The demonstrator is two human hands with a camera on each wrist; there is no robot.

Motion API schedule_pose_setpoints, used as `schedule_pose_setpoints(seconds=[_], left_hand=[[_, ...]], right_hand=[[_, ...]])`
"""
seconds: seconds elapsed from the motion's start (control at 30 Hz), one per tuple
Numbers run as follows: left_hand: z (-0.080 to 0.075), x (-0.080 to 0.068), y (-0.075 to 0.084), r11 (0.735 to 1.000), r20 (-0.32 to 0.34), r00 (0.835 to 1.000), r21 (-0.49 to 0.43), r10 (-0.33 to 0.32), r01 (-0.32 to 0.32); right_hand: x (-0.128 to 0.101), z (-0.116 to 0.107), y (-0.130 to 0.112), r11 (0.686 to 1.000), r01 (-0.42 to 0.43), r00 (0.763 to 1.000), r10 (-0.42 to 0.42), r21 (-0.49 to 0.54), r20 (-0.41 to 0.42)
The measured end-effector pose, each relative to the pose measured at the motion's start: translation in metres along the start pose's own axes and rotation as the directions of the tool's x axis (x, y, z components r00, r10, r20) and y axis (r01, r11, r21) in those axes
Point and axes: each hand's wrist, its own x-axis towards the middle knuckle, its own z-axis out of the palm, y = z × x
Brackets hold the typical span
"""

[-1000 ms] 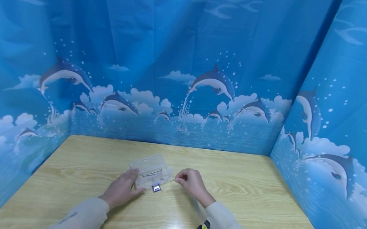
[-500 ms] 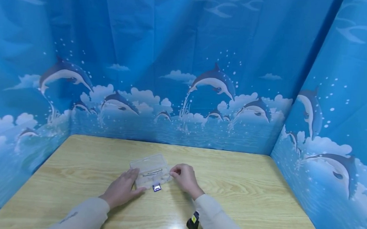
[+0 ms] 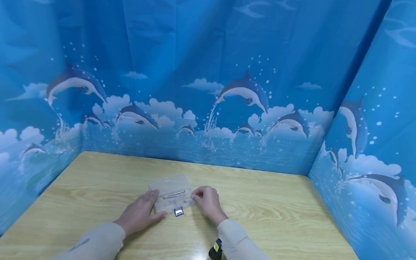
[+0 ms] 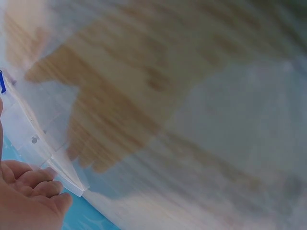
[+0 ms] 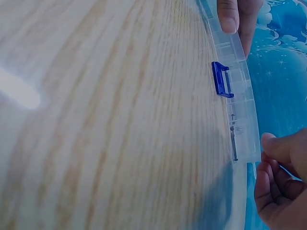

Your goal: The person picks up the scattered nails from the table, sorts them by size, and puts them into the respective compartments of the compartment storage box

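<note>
A clear plastic box (image 3: 171,191) with a blue latch (image 3: 178,212) lies on the wooden tabletop (image 3: 277,225), just below the middle of the head view. The left hand (image 3: 139,214) lies flat with straight fingers resting on the box's left side. The right hand (image 3: 205,201) has its fingers curled at the box's right end; the right wrist view shows its fingertips (image 5: 268,143) pinching that end. A thin metal rod (image 3: 173,194) lies inside the box. A blue dolphin-print curtain (image 3: 211,74) fills the upper frame.
</note>
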Motion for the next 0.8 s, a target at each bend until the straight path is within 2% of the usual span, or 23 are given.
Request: schedule_pose_setpoints(seconds=[0.43, 0.8], left_hand=[[0.0005, -0.0008, 0.0000, 1.000, -0.001, 1.000, 0.006, 0.008, -0.008], [-0.0070, -0.0014, 0.0063, 0.994, 0.023, 0.997, 0.077, 0.070, -0.072]], right_hand=[[-0.0002, 0.0019, 0.0024, 1.000, 0.023, 1.000, -0.023, 0.000, -0.005], [-0.0001, 0.0012, 0.0029, 0.999, 0.032, 0.999, -0.032, -0.012, 0.003]])
